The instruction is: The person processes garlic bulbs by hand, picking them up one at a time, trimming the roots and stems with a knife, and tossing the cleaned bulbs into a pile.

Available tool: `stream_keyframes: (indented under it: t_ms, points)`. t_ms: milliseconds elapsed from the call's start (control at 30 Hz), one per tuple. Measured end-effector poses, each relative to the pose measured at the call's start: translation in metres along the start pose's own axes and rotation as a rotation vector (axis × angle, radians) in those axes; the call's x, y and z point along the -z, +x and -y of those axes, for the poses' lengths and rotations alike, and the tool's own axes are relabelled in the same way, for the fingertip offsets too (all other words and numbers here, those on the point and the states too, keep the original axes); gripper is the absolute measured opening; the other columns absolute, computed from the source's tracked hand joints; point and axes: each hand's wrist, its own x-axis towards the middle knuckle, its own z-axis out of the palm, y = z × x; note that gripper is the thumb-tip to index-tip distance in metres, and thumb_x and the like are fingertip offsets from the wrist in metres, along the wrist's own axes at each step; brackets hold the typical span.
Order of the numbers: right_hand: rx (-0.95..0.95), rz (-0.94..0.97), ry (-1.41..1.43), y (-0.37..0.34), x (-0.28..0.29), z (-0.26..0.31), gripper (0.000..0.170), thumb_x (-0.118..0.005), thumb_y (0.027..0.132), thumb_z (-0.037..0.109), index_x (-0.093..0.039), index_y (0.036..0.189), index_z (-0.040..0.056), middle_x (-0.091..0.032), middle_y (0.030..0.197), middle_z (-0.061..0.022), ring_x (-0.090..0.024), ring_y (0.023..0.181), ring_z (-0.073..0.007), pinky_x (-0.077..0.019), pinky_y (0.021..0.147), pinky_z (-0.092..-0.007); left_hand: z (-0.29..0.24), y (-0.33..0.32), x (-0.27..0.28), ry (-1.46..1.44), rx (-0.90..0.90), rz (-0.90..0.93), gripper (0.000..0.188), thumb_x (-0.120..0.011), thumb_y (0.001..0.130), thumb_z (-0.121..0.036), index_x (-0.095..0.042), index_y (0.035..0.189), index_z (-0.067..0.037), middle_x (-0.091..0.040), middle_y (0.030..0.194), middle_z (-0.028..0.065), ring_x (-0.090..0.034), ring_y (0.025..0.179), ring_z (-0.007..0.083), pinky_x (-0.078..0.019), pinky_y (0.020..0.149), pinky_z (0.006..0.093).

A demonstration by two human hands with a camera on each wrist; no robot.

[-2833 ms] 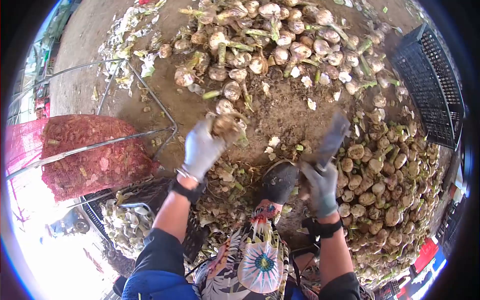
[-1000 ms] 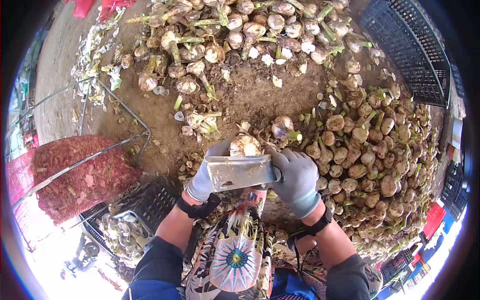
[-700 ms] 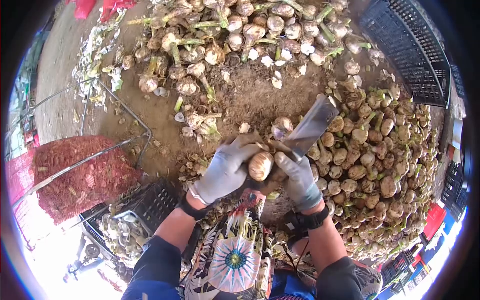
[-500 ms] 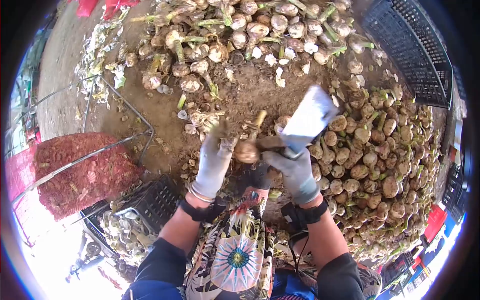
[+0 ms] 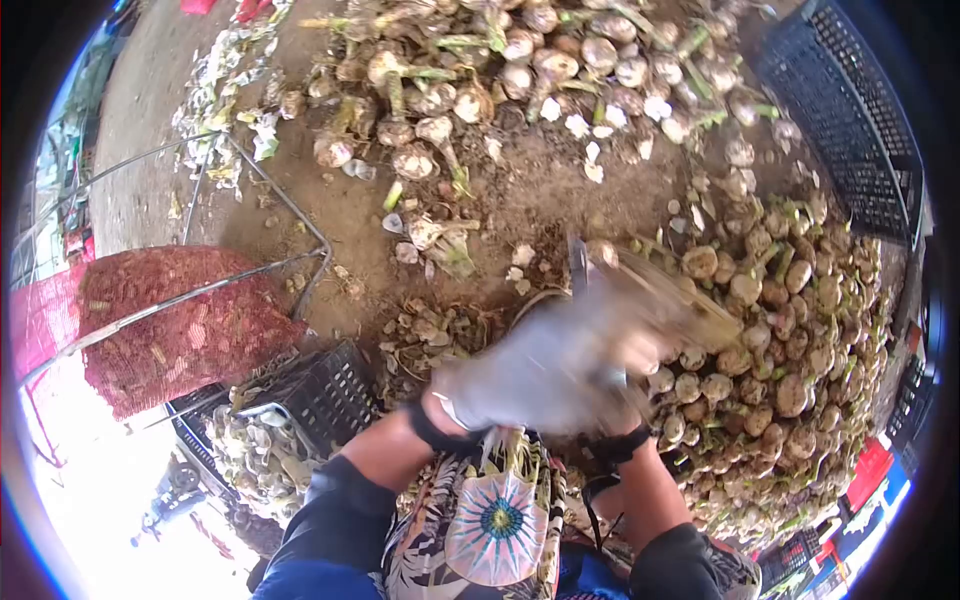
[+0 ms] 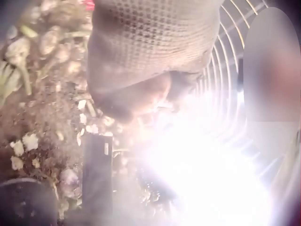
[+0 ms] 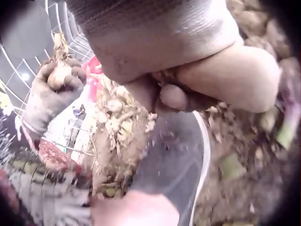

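Observation:
My gloved left hand [image 5: 540, 370], blurred, reaches across to the right, over the other hand. In the right wrist view the left hand [image 7: 44, 101] grips a garlic bulb [image 7: 59, 75] with its stem upward. My right hand [image 5: 618, 410] is mostly covered by the left in the head view; its glove [image 7: 160, 42] fills the top of the right wrist view, fingers curled round a handle. A strip of the cleaver blade [image 5: 578, 262] rises beyond the hands, and a dark blade [image 6: 98, 165] appears in the left wrist view.
A large pile of garlic bulbs [image 5: 790, 360] lies at the right, stemmed garlic [image 5: 530, 65] at the far side. A black crate [image 5: 845, 120] stands at the back right. At the left are a red mesh sack [image 5: 185, 330], a metal frame [image 5: 275, 190] and another crate [image 5: 325, 395].
My left hand has swung from the left to the right, across the right hand. The cleaver's bright face has turned away. The bulb that stood between the hands is no longer seen there.

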Motion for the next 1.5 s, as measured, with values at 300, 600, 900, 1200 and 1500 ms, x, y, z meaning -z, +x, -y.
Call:
stream_keyframes:
  t_ms: [300, 600, 900, 1200, 1500]
  points:
    - [0.043, -0.014, -0.093, -0.021, -0.004, 0.103, 0.018, -0.075, 0.084, 0.009, -0.072, 0.098, -0.0018, -0.068, 0.081, 0.0020, -0.058, 0.071, -0.0043, -0.0482, 0.065, -0.0218, 0.160, -0.058, 0.112, 1.023, 0.822, -0.585, 0.062, -0.071, 0.086, -0.031, -0.047, 0.135, -0.004, -0.057, 0.127, 0.0275, -0.064, 0.107, 0.0359, -0.0525, 0.089, 0.0439]
    - [0.132, 0.182, 0.156, -0.011, -0.040, 0.156, 0.033, -0.071, 0.089, 0.006, -0.066, 0.120, -0.0044, -0.071, 0.096, -0.0057, -0.065, 0.081, -0.0097, -0.0526, 0.074, -0.0251, 0.089, -0.042, 0.031, 0.666, 0.141, -0.253, 0.052, -0.075, 0.076, -0.002, -0.059, 0.125, -0.006, -0.064, 0.117, 0.0122, -0.067, 0.100, 0.0239, -0.0552, 0.084, 0.0344]
    - [0.102, 0.209, 0.222, -0.024, -0.039, 0.151, 0.034, -0.073, 0.088, 0.007, -0.065, 0.119, -0.0051, -0.070, 0.101, -0.0069, -0.066, 0.084, -0.0133, -0.0543, 0.076, -0.0282, 0.078, -0.047, 0.020, 0.271, 0.220, -0.249, 0.064, -0.064, 0.073, 0.013, -0.048, 0.134, 0.004, -0.063, 0.123, 0.0132, -0.060, 0.114, 0.0211, -0.0477, 0.100, 0.0341]
    - [0.368, 0.120, -0.392, -0.036, -0.025, 0.161, 0.037, -0.075, 0.080, 0.008, -0.067, 0.117, 0.0045, -0.071, 0.098, -0.0064, -0.070, 0.086, -0.0224, -0.0556, 0.076, -0.0341, 0.075, -0.053, 0.021, -0.523, 0.533, -0.321, 0.053, -0.063, 0.081, 0.006, -0.052, 0.132, 0.000, -0.063, 0.118, 0.0069, -0.059, 0.109, 0.0142, -0.0491, 0.095, 0.0296]
    - [0.721, 0.050, -1.242, -0.052, -0.022, 0.173, 0.023, -0.065, 0.079, 0.016, -0.069, 0.102, 0.0123, -0.063, 0.081, -0.0103, -0.065, 0.074, -0.0341, -0.0506, 0.062, -0.0445, 0.083, -0.076, 0.020, -0.380, 0.373, -0.359, 0.054, -0.075, 0.081, -0.006, -0.052, 0.129, 0.002, -0.066, 0.105, 0.0081, -0.063, 0.097, 0.0147, -0.0527, 0.084, 0.0310]
